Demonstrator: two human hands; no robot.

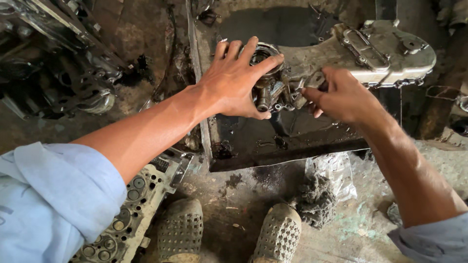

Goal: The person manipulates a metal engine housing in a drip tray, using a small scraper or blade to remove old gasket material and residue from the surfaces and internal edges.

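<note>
My left hand (pixel 234 80) grips a greasy round metal pump part (pixel 267 85) held over a dark oily metal tray (pixel 253 151). The thumb is under it and the fingers curl over its ring-shaped top. My right hand (pixel 341 95) is closed on a small metal tool or fitting (pixel 314 80) pressed against the right side of the same part. A long grey cast-metal engine cover (pixel 385 51) lies across the tray's far right, joined to or touching the part; I cannot tell which.
A cylinder head (pixel 129 209) with several valve holes lies on the floor at lower left. A dark engine block (pixel 53 63) sits at upper left. A grimy rag wad (pixel 317 197) and plastic sheet (pixel 339 170) lie below the tray. My two perforated shoes (pixel 229 234) stand on stained concrete.
</note>
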